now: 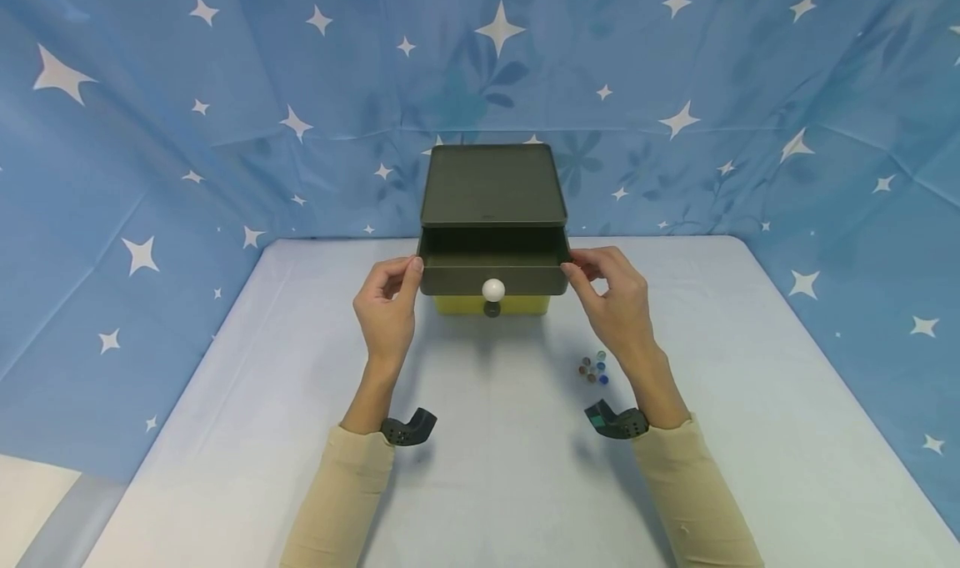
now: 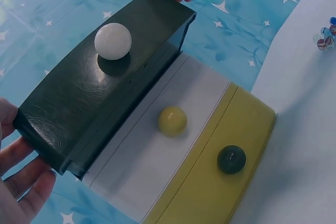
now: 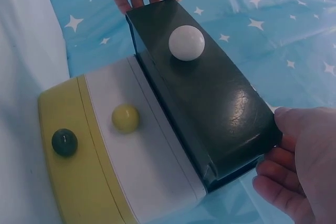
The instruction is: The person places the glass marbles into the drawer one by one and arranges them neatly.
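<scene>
A small drawer cabinet [image 1: 491, 183] with a dark green top stands near the back of the table. Its dark green top drawer [image 1: 457, 281] is pulled out, and the inside that shows looks bare. A white round knob [image 1: 492, 290] sits on the drawer's front. My left hand [image 1: 386, 305] pinches the drawer's left front corner, thumb on the front and fingers along the side. At the right front corner, my right hand [image 1: 617, 301] pinches it the same way. Below are a white drawer [image 2: 142, 148] with a yellow knob [image 2: 172, 121] and a yellow drawer [image 3: 81, 182] with a dark green knob [image 3: 64, 142].
Several small glass marbles [image 1: 592, 377] lie on the white tabletop [image 1: 487, 468], right of the cabinet and near my right forearm. A blue star-patterned cloth [image 1: 337, 76] hangs behind the table and down both sides. Each wrist wears a dark strap [image 1: 408, 429].
</scene>
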